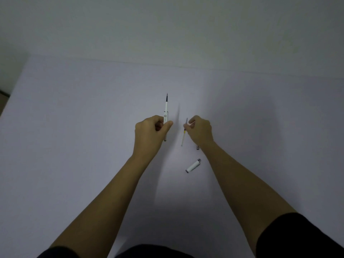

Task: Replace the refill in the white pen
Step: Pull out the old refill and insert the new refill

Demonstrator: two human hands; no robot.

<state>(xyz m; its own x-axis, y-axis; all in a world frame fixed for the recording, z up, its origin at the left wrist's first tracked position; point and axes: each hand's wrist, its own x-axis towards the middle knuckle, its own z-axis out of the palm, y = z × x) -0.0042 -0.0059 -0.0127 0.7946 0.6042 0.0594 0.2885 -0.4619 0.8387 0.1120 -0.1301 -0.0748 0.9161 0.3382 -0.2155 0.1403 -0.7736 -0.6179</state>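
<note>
My left hand [152, 129] grips the white pen barrel [165, 113] upright, with a refill's dark tip [167, 97] sticking out of its far end. My right hand [200, 130] pinches a loose thin refill [184, 134] that slants down toward me, its pale tail hanging free below the fingers. The two hands are a short gap apart above the table. A white pen section with a metal end [193, 165] lies on the table, just left of my right forearm. A small dark piece [197, 147] peeks out beside my right wrist.
The pale grey-white table [74, 127] spreads wide around both hands. Its far edge meets a plain wall [167, 34], and its left edge runs diagonally at the far left. Dark short sleeves cover my upper arms at the bottom.
</note>
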